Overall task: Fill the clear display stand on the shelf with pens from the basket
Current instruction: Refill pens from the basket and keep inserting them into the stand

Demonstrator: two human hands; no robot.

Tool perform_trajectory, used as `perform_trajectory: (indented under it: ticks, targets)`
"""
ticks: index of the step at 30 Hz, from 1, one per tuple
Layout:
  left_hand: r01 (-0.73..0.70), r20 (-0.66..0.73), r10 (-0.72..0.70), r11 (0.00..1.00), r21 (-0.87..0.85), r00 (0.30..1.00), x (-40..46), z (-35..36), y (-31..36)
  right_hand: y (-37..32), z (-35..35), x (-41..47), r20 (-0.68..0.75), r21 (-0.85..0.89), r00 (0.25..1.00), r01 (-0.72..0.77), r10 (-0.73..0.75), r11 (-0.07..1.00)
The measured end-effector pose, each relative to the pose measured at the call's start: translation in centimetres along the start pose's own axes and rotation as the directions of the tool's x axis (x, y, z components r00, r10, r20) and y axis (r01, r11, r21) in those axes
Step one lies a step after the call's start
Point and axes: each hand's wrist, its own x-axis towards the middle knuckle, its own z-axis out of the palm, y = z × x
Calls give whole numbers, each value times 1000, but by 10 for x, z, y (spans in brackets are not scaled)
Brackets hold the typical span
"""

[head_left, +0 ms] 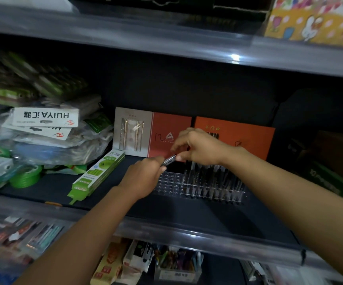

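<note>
Centrally, hands: two, left hand (pixel 144 173) and right hand (pixel 197 147), fingers of both pinching one pen (pixel 169 160).
Display stand (pixel 167 183): one, centre frame, right rows filled.
Orange boxes (pixel 234 136): two, behind.

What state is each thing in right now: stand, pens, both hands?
Clear display stand: on the shelf, left holes empty, right part filled.
Pens in stand: upright in rows.
Pen: held above the stand, between both hands.
Left hand: grips the pen.
Right hand: pinches the pen's other end.
</note>
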Motion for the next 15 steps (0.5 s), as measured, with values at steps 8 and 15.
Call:
perform_trajectory:
  ticks: [8,15]
  targets:
    - [-2,25,2,1000,-7,1000,-7,-9,7,-7,-5,-8,-51,82,999,-8,12,997]
    - [9,16,-8,995,-98,1000,-10,-11,6,-3,-20,-19,-143,312,985,-51,100,949]
